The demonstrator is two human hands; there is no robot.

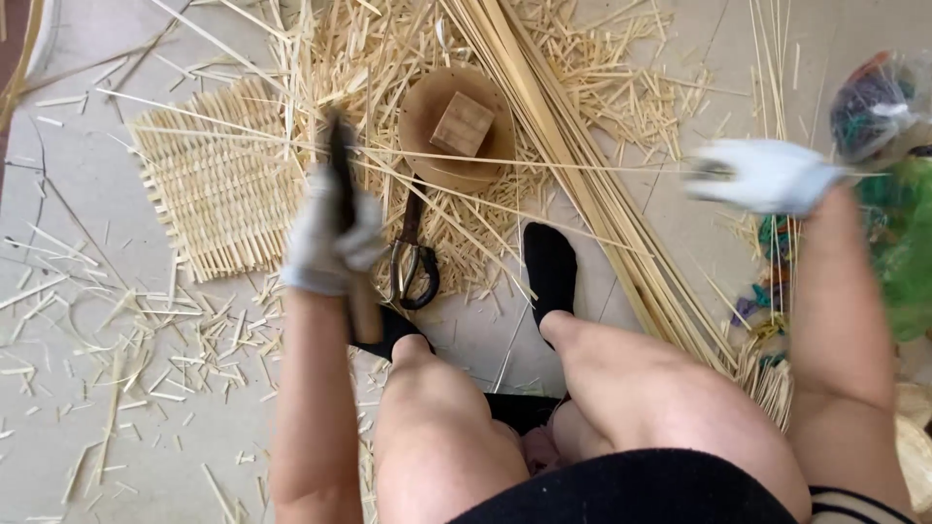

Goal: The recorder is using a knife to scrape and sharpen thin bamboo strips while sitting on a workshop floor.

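I wore pale grey-white work gloves on both hands, the left hand and the right hand, with the cuffs ending at the wrists. My forearms were bare below them. I had on black shorts, black socks, and my knees were uncovered. A striped hem showed at my right side.

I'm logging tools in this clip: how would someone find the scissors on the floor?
Start at the round tan wooden disc with a small wooden block on it, amid the straw-coloured cuttings. Just below it, beside the white-gloved left hand, lie the dark metal scissors. Their two black loop handles stand out among the pale strips.
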